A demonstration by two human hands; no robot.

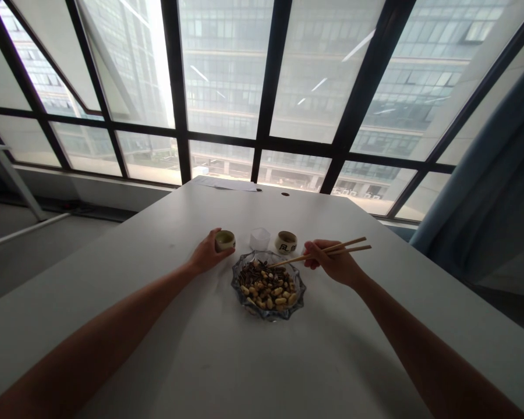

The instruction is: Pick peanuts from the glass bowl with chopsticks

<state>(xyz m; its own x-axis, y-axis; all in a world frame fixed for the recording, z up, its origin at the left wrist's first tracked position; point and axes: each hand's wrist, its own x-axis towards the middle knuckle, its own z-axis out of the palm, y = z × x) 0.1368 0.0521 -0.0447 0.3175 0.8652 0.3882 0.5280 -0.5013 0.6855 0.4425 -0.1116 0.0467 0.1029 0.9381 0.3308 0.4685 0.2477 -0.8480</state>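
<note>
A scalloped glass bowl (300,289) of peanuts and dark sunflower seeds stands in the middle of the white table (201,361). My left hand (206,252) is wrapped round a small green-lined ceramic cup (225,239) just left of the bowl. My right hand (332,263) holds a pair of wooden chopsticks (327,251), whose tips reach over the bowl's far side among the seeds. A second small ceramic cup (286,241) with dark characters stands behind the bowl, close to the chopsticks.
A small clear plastic box (259,238) stands between the two cups. Papers (231,184) lie at the table's far edge by the tall windows. A blue curtain (498,192) hangs at the right. A white desk leg (15,180) shows at the far left.
</note>
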